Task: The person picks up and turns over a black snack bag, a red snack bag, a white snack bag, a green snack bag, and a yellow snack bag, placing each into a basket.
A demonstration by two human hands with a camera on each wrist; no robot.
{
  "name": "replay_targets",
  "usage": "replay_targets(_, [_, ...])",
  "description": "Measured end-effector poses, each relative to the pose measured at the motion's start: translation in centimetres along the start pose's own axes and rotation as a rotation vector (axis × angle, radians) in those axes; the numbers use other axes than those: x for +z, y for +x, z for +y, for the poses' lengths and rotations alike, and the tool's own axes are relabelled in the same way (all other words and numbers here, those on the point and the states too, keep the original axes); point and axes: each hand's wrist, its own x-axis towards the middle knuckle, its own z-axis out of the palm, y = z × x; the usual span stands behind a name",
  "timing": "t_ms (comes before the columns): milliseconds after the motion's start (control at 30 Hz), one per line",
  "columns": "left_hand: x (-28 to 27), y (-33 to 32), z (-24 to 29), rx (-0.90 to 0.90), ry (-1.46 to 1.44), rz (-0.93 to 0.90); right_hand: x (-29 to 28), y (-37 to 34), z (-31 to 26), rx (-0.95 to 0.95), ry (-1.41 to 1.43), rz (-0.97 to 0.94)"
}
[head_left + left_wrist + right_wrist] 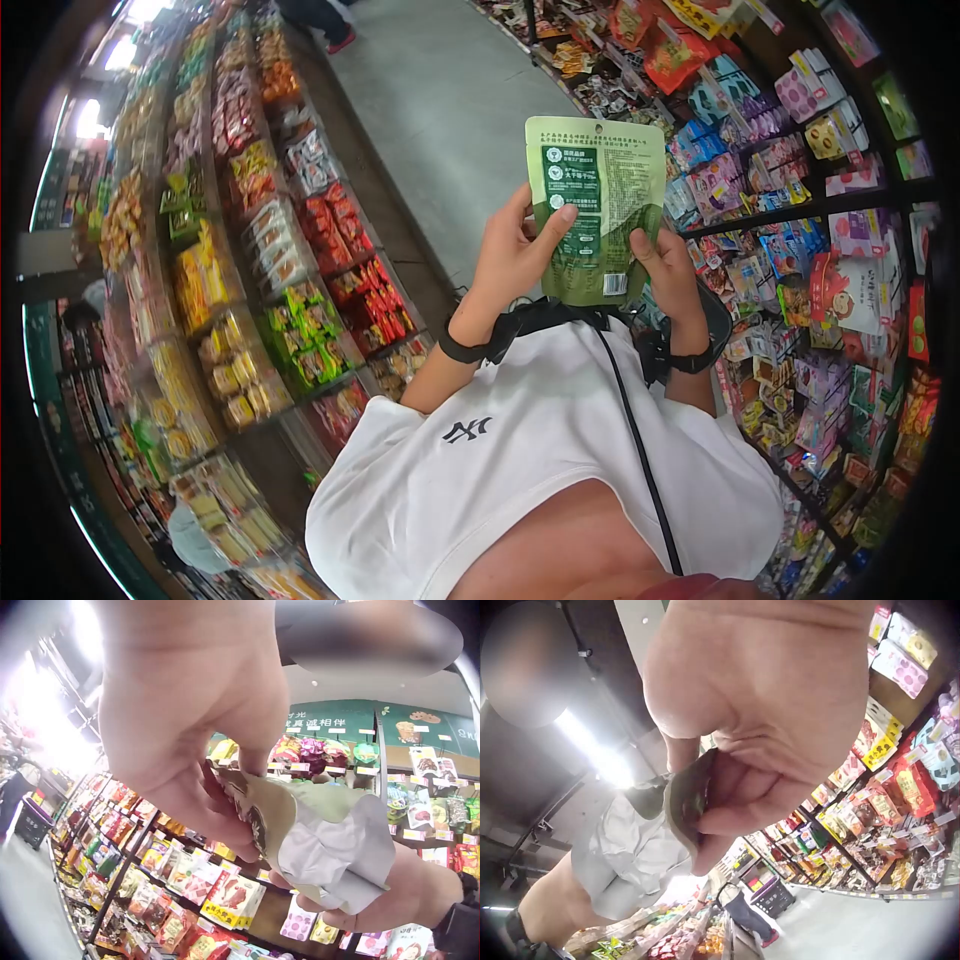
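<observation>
A green snack pouch (628, 180) is held up in front of my white T-shirt, its printed back panel and barcode facing me. My left hand (508, 250) grips its left edge, thumb lying across the printed side and fingers behind. On the lower right edge, my right hand (670, 280) pinches it with the thumb in front. The left wrist view shows the silvery pale bottom of the pouch (330, 855) between both hands. Seen from the right wrist, the fingers (742, 799) of my right hand curl behind the pouch's edge.
Bins of packaged snacks (290, 240) line the left side. On the right stands a rack of hanging snack bags (740, 160). Grey floor (420, 90) runs between them. A person's leg (746, 911) and a dark basket (774, 898) are farther along the aisle.
</observation>
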Motion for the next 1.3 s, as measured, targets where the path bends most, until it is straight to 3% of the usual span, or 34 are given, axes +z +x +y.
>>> replay_targets(333, [7.7,14.7,0.1,-0.033,0.044,-0.262,-10.2,7.0,0.7,-0.072,0.011,0.242])
replay_targets(433, [9.9,18.0,-1.0,-0.029,0.059,-0.345,-13.3,7.9,1.8,-0.1,-0.119,0.286])
replay_targets(633, [13.0,24.0,-1.8,-0.125,0.033,-0.576,-15.6,8.3,-0.1,0.014,-0.128,0.433])
replay_targets(700, [13.8,26.3,-1.9,-0.138,0.016,-0.633,-15.9,8.9,-0.6,0.099,-0.144,0.473])
replay_targets(867, [15.4,31.1,-2.0,-0.097,-0.018,-0.767,-16.6,10.9,-0.5,0.017,-0.079,0.619])
replay_targets(1100, [16.4,36.3,-1.6,-0.048,-0.093,-0.93,-16.1,13.5,-1.6,0.054,-0.114,0.763])
replay_targets(1300, [18.3,37.0,-2.8,-0.153,-0.139,-1.129,-13.1,12.0,-0.8,0.102,-0.088,0.966])
